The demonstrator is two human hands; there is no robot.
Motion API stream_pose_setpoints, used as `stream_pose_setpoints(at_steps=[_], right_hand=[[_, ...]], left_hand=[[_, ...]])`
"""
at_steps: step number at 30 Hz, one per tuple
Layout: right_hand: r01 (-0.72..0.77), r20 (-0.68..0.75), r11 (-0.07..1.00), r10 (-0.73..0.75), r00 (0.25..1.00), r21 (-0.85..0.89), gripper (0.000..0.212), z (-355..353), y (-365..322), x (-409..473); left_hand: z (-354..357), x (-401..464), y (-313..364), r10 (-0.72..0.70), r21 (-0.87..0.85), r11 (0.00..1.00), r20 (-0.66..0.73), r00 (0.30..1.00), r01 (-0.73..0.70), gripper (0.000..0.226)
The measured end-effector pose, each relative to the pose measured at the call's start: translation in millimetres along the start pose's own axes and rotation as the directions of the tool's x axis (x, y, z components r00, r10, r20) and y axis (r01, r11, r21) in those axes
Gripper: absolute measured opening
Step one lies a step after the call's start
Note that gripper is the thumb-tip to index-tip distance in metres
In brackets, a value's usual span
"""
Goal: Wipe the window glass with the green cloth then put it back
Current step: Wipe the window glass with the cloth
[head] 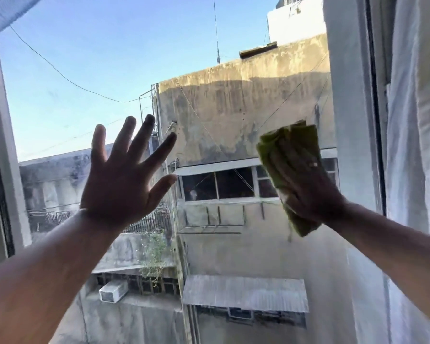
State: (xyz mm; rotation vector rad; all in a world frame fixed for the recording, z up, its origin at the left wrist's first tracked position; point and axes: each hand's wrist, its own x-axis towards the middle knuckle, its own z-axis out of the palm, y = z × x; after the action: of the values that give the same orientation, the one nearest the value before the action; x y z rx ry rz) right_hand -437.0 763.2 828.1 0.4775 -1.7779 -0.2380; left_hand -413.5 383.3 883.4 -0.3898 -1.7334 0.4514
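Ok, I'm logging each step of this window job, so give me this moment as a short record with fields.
place: indoors at a window, buildings and sky outside
left hand: raised with fingers spread, holds nothing
right hand: flat over the green cloth
cloth state: folded, held up at the window glass, right of centre
right edge: white curtain beside the frame
task stage: wiping, cloth not yet put back

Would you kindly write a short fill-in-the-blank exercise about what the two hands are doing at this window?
1. The green cloth is pressed to the window glass by the ____ hand.
2. The left hand is empty, with its fingers spread ____.
3. The cloth is not crumpled but ____ into a pad.
4. A white ____ hangs at the window's right edge.

Missing words: right; apart; folded; curtain
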Motion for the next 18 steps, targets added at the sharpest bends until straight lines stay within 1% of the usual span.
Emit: stream_pose_setpoints(at_steps=[1,2,3,4,5,6,7,8,9,10,11,12,13,14,15,18], right_hand=[[-0.19,-0.067,0.98,0.194,0.979,0.064,0.073,0.6,-6.9,9.6],[-0.342,-0.135,0.933,0.356,0.925,0.112,0.073,4.8,-25.8,19.6],[-0.449,-0.177,0.882,0.469,0.865,0.14,0.075,10.3,-52.3,27.6],[-0.48,-0.186,0.863,0.504,0.844,0.159,0.078,16.2,-81.1,32.5],[-0.415,-0.172,0.893,0.443,0.88,0.177,0.081,20.9,-110.2,33.3],[-0.262,-0.146,0.946,0.291,0.945,0.19,0.082,23.6,-135.6,28.7],[-0.069,-0.119,0.979,0.093,0.989,0.191,0.081,22.7,-152.0,21.0],[0.112,-0.081,0.976,-0.099,0.992,0.184,0.081,18.9,-152.6,13.1],[0.244,-0.043,0.954,-0.24,0.97,0.177,0.083,13.0,-138.7,8.2],[0.289,-0.023,0.94,-0.29,0.957,0.179,0.086,7.0,-119.0,8.0],[0.228,-0.012,0.953,-0.231,0.973,0.198,0.091,0.7,-99.9,10.8],[0.09,-0.013,0.969,-0.09,0.996,0.228,0.093,-4.9,-82.3,15.4],[-0.058,-0.035,0.968,0.069,0.997,0.246,0.093,-9.1,-66.0,21.4],[-0.174,-0.068,0.956,0.195,0.978,0.234,0.09,-11.8,-52.3,27.5],[-0.25,-0.101,0.944,0.276,0.956,0.216,0.087,-12.5,-44.0,33.9],[-0.389,-0.207,0.89,0.438,0.875,0.24,0.072,-5.5,-55.9,56.6]], left_hand=[[0.7,0.4,-0.2,0.005,0.006,1.0,0.002,1.0,-0.006,0.068],[0.9,0.7,-0.6,0.01,0.008,1.0,0.012,1.0,-0.01,0.068],[-0.3,1.0,-1.2,0.009,0.005,1.0,0.027,1.0,-0.009,0.068],[-1.9,1.0,-0.9,0.006,0.0,1.0,0.042,0.999,-0.006,0.068],[-4.6,0.4,0.0,0.004,-0.008,1.0,0.062,0.998,-0.003,0.069],[-9.0,0.3,0.7,0.007,-0.028,1.0,0.09,0.996,-0.004,0.07],[-13.7,1.6,0.3,0.018,-0.06,0.998,0.121,0.993,-0.01,0.074],[-18.4,2.2,-2.8,0.037,-0.093,0.995,0.149,0.988,-0.023,0.078],[-21.6,1.7,-9.0,0.065,-0.115,0.992,0.171,0.983,-0.046,0.083],[-23.2,0.0,-17.2,0.086,-0.114,0.991,0.183,0.979,-0.066,0.085],[-24.6,-2.2,-25.5,0.085,-0.092,0.993,0.193,0.978,-0.068,0.086],[-24.7,-4.5,-32.0,0.063,-0.064,0.997,0.197,0.978,-0.051,0.086],[-23.5,-6.9,-36.3,0.03,-0.041,0.999,0.198,0.98,-0.022,0.086],[-21.5,-9.0,-37.5,0.003,-0.025,1.0,0.194,0.981,0.002,0.086],[-18.9,-9.8,-37.1,-0.009,-0.014,1.0,0.186,0.983,0.012,0.086],[-11.6,-7.6,-37.7,0.012,-0.011,1.0,0.151,0.989,-0.011,0.083]])
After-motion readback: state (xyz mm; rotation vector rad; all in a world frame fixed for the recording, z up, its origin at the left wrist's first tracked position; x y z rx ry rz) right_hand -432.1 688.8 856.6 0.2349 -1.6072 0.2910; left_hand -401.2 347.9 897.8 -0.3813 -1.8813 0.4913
